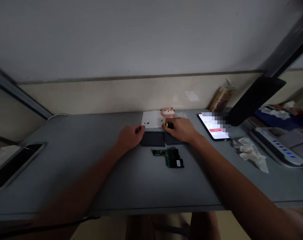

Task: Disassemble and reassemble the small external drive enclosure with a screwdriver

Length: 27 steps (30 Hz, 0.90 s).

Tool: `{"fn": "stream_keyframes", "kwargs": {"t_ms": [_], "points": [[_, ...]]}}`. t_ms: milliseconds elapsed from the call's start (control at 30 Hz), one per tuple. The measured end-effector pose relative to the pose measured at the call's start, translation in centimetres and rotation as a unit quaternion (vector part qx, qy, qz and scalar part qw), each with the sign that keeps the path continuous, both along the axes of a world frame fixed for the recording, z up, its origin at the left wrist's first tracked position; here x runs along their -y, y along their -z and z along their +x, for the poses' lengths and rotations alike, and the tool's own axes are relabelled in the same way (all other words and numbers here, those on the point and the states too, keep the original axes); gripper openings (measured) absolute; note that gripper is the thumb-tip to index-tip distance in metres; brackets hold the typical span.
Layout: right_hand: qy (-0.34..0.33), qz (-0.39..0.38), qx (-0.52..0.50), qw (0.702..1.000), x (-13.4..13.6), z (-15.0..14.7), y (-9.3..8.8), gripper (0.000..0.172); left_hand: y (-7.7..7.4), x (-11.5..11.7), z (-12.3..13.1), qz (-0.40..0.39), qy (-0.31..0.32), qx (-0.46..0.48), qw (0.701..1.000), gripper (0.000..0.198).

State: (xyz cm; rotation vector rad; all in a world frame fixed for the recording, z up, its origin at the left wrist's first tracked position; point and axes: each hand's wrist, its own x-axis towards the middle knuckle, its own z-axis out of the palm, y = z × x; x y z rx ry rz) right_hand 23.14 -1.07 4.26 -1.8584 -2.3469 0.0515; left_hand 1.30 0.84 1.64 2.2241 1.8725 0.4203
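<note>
My left hand [131, 136] is closed, its fingertips pressed together at the near left corner of a white sheet of paper [153, 117]; what they hold, if anything, is hidden. My right hand [181, 129] is wrapped round a small yellow-and-black screwdriver [169, 125], mostly covered by the fingers. Small dark bits, perhaps screws, lie on the sheet. Between the hands is a flat dark rectangular panel [153, 139]. Beside it, a dark grey casing with slots [176, 141] sits partly under my right hand. Nearer me lies a green circuit board [168, 157] with a black part.
An orange animal-face item [168, 112] stands at the paper's far edge. Rightward are a lit phone [213, 128], a drink carton [220, 97], a black upright object [256, 100], crumpled tissue [251, 153] and a device with blue lights [281, 146]. A dark-screened device [15, 163] lies left.
</note>
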Motion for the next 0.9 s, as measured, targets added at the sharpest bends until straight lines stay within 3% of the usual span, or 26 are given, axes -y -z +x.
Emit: {"fn": "stream_keyframes", "kwargs": {"t_ms": [367,900], "points": [[0.005,0.012,0.007,1.000,-0.05,0.06,0.24,0.040,0.29,0.02,0.01,0.003,-0.015,-0.013,1.000,0.038],[0.010,0.011,0.002,1.000,-0.05,-0.13,0.41,0.038,0.38,-0.09,-0.28,0.009,0.031,-0.026,0.999,0.039]]}}
